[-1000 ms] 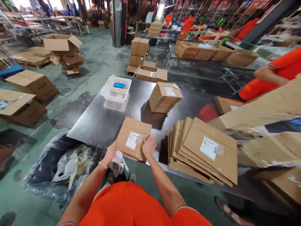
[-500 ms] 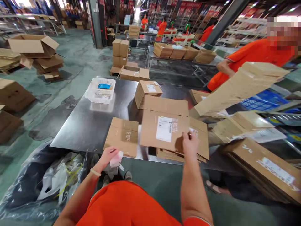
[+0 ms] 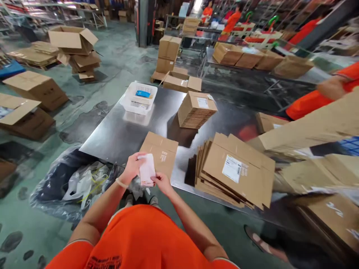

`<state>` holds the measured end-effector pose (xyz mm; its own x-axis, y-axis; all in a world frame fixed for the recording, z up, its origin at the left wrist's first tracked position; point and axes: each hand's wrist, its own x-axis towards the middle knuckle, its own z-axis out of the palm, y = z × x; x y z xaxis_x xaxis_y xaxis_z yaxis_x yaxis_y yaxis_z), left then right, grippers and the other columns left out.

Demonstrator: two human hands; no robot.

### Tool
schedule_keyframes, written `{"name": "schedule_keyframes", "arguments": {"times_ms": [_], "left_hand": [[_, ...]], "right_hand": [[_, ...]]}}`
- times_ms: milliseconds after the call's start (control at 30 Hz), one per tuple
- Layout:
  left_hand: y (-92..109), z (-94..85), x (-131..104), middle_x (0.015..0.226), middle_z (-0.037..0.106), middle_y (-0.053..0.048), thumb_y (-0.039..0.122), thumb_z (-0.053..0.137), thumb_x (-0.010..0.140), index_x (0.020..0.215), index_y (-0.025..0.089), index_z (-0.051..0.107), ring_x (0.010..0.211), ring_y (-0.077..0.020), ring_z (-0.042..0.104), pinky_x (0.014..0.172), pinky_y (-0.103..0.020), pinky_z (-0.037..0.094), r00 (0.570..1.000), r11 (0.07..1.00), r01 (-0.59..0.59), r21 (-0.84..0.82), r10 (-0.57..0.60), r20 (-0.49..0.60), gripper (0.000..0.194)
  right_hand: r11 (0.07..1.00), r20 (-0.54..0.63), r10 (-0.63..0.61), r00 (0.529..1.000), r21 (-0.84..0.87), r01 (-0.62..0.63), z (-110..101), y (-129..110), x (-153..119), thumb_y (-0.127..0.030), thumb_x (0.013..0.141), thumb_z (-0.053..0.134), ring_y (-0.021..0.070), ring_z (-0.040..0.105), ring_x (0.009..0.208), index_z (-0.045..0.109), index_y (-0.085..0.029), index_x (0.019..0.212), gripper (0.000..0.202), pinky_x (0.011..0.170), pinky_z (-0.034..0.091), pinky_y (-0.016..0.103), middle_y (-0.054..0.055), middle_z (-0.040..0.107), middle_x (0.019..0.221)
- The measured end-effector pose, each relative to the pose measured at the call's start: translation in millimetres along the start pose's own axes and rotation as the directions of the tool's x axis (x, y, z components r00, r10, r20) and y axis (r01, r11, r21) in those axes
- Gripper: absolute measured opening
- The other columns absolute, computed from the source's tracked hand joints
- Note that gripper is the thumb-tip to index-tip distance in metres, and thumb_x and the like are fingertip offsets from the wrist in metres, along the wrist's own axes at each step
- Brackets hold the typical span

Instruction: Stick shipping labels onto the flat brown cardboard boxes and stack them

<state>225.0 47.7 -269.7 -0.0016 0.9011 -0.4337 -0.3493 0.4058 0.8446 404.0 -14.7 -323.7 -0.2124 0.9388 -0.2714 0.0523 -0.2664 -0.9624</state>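
Observation:
My left hand (image 3: 134, 167) is closed around a stack of white labels (image 3: 147, 170), held in front of my body at the table's near edge. At the stack's lower right corner, my right hand (image 3: 162, 183) pinches the labels between thumb and fingers. Just beyond my hands a flat folded carton (image 3: 165, 149) with white print lies on the table, partly covered by the labels. To the right, a fanned pile of flat cartons (image 3: 252, 172) has a white shipping label (image 3: 232, 169) on its top piece.
A neat stack of folded cartons (image 3: 193, 112) stands mid-table. A white basket (image 3: 137, 108) holds a blue item at the far left of the steel table (image 3: 112, 134). A plastic-lined bin (image 3: 56, 186) is at the lower left. A co-worker's orange sleeve shows at right.
My right hand has let go of the labelled carton, which now lies on the right-hand pile, and has moved left to the labels. My left hand has raised the label stack. The view has shifted.

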Motion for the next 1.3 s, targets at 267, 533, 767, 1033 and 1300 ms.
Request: {"name": "schedule_keyframes", "arguments": {"times_ms": [267, 533, 767, 1033, 1300], "left_hand": [[-45.2, -25.6, -25.2, 0.082, 0.078, -0.001, 0.041, 0.096, 0.063, 0.121, 0.020, 0.072, 0.070, -0.0176, 0.070, 0.069, -0.028, 0.055, 0.990, 0.995, -0.022, 0.097, 0.008, 0.144, 0.067], [-55.1, -21.8, -14.9, 0.080, 0.082, -0.007, 0.010, 0.088, 0.055, 0.093, 0.011, 0.084, 0.071, -0.0216, 0.074, 0.072, -0.032, 0.057, 0.999, 0.951, -0.006, 0.308, -0.006, 0.039, 0.038], [-62.0, -15.4, -8.6, 0.084, 0.084, -0.008, 0.007, 0.086, 0.053, 0.090, 0.013, 0.084, 0.078, -0.0243, 0.077, 0.076, -0.034, 0.060, 1.000, 0.912, 0.000, 0.410, 0.006, -0.014, 0.037], [-73.1, -10.7, 0.0, 0.080, 0.083, -0.008, 0.005, 0.087, 0.055, 0.089, 0.012, 0.084, 0.074, -0.0220, 0.075, 0.073, -0.031, 0.059, 0.998, 0.912, 0.029, 0.408, -0.004, -0.061, 0.034], [-110.7, -33.8, 3.9, 0.075, 0.082, -0.008, 0.026, 0.098, 0.045, 0.075, 0.012, 0.083, 0.075, -0.0270, 0.077, 0.081, -0.040, 0.063, 0.948, 0.915, 0.229, 0.334, -0.287, 0.137, 0.036]], "right_hand": [[0.994, -0.210, 0.046, 0.977, 0.107, -0.023, 9.4, -16.5, 20.0, -0.048, 0.066, 0.082, 0.0121, 0.047, 0.050, 0.057, -0.026, 0.086, 0.039, 0.048, 0.041, 0.024, -0.010, 0.052, 0.057], [1.000, -0.238, 0.020, 0.971, 0.008, -0.018, 4.3, -10.1, 19.2, -0.049, 0.059, 0.085, 0.0145, 0.056, 0.057, 0.071, -0.021, 0.075, 0.035, 0.058, 0.046, 0.028, -0.004, 0.063, 0.061], [0.998, -0.359, 0.010, 0.933, -0.047, -0.029, 7.7, 8.5, 14.9, -0.050, 0.064, 0.081, 0.0165, 0.058, 0.053, 0.059, -0.026, 0.071, 0.033, 0.054, 0.045, 0.028, -0.004, 0.063, 0.057], [0.994, -0.332, -0.027, 0.943, -0.105, -0.009, 5.3, 25.7, 21.7, -0.054, 0.074, 0.075, 0.0186, 0.062, 0.057, 0.076, -0.023, 0.074, 0.030, 0.060, 0.051, 0.031, 0.000, 0.070, 0.062], [0.912, -0.472, -0.251, 0.845, -0.408, 0.043, -31.7, 17.7, 72.9, -0.032, 0.077, 0.070, 0.0274, 0.068, 0.110, 0.070, -0.022, 0.066, 0.014, 0.090, 0.055, 0.038, 0.011, 0.074, 0.107]]}}
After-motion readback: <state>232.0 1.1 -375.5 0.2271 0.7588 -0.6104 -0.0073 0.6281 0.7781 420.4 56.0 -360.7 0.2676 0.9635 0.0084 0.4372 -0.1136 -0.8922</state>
